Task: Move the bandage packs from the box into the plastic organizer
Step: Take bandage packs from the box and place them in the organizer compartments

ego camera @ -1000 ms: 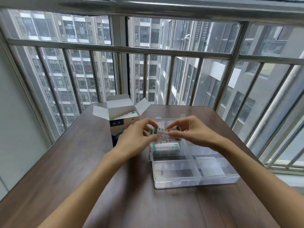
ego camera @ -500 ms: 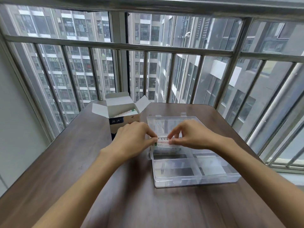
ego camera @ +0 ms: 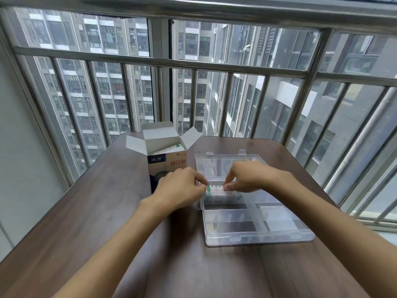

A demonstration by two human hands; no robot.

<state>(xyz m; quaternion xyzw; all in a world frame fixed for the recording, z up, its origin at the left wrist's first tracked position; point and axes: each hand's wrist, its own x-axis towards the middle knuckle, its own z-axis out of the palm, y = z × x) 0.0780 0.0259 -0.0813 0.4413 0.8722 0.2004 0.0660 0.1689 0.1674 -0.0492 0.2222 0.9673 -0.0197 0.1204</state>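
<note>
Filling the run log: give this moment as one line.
left hand + right hand: pinch bandage pack | over organizer far-left compartment | box open, packs inside

Brown table (ego camera: pixel 90 211), barred window (ego camera: pixel 193 67), apt towers (ego camera: pixel 103 87)

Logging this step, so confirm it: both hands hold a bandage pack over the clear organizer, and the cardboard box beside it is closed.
One thing is wrong: the head view shows the cardboard box open, flaps up. The left hand and right hand do hold a bandage pack over the organizer.
</note>
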